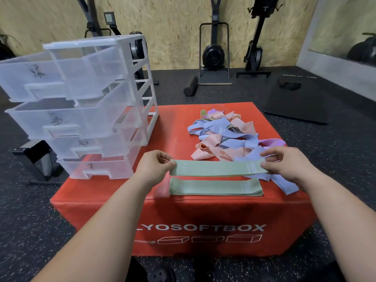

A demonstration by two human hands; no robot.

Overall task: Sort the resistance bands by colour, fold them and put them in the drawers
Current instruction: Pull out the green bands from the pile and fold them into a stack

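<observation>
A green band [217, 167] is pinched taut at its ends by the left hand [154, 165] and right hand [284, 165], above a green stack [215, 187] on the red box [183, 210].

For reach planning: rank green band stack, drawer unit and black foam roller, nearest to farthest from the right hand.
1. Green band stack, beside the right hand.
2. Drawer unit, across to the left.
3. Black foam roller, floor beyond.

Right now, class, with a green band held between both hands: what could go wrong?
1. The green band, pinched only at its ends by left hand and right hand, could slip and land crooked on the green stack. 2. Blue bands under the right hand might get dragged along.
</observation>
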